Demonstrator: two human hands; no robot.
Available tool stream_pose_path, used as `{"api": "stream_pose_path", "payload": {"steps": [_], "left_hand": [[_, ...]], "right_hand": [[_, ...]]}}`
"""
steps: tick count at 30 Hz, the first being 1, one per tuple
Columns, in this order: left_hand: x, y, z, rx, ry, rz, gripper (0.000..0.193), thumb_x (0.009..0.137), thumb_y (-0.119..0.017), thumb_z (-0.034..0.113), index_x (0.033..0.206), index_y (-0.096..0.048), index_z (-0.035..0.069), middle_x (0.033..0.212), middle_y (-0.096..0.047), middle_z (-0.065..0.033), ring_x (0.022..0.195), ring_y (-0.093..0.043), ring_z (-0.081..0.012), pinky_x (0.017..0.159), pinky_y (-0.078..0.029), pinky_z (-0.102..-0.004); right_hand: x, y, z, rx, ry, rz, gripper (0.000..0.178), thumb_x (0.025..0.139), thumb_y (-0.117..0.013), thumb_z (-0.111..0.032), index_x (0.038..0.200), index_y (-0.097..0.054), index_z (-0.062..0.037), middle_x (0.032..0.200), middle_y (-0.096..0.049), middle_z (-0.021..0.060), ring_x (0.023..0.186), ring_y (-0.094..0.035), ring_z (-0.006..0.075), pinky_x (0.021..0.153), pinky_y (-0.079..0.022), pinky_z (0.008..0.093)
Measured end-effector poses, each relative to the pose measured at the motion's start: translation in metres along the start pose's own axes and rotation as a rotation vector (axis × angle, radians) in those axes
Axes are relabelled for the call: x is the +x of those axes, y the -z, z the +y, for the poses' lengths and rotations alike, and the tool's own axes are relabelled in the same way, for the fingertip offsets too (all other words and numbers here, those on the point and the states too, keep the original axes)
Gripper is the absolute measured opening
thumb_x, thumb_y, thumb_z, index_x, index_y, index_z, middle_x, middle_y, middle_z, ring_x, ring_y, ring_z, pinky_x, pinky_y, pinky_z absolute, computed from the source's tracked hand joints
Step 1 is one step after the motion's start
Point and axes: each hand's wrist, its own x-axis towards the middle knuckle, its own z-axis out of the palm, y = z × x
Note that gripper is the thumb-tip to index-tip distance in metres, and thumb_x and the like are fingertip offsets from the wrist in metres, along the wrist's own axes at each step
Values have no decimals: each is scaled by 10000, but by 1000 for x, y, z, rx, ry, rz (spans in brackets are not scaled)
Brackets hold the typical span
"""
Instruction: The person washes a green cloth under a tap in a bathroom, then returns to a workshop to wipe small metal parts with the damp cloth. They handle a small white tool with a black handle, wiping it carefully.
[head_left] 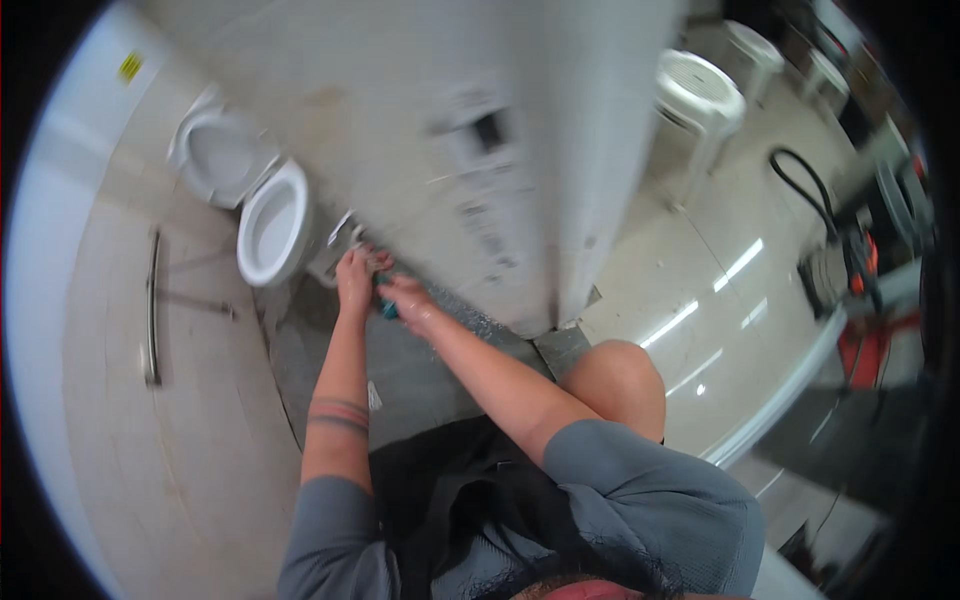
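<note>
Both my arms reach forward to a low spot beside the wall. My left hand (356, 276) has its fingers curled there, close under a small chrome fitting (341, 226) that looks like a tap; what they hold, if anything, is too small to tell. Pressed up next to it, my right hand (408, 298) is closed around a small teal-green object (387, 305), mostly covered by the fingers, its kind unclear. Wet-looking specks show on my right wrist.
A white toilet (272, 225) with raised lid stands ahead to the left. A metal grab bar (153, 310) runs along the left wall. The thick wall edge (552, 200) rises close on my right. Beyond it are a white plastic stool (700, 85) and a black-and-orange machine with a hose (855, 260).
</note>
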Motion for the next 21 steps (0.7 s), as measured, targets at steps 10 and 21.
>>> {"api": "stream_pose_path", "payload": {"steps": [10, 21], "left_hand": [[66, 2, 105, 127, -22, 78, 442, 1028, -725, 388, 1156, -664, -31, 892, -705, -123, 663, -683, -212, 551, -593, -406], [64, 2, 116, 4, 113, -412, 448, 980, -706, 194, 1406, -659, 67, 1182, -717, -84, 1005, -698, -179, 799, -593, -386]], "right_hand": [[-13, -21, -37, -112, 101, -12, 324, 1096, -649, -356, 1139, -683, -37, 906, -712, 77, 792, -704, 193, 741, -585, 371], [-4, 9, -43, 56, 69, 51, 269, 1028, -527, -1, 1273, -639, 2, 1182, -717, 121, 1068, -711, 238, 956, -577, 426]]}}
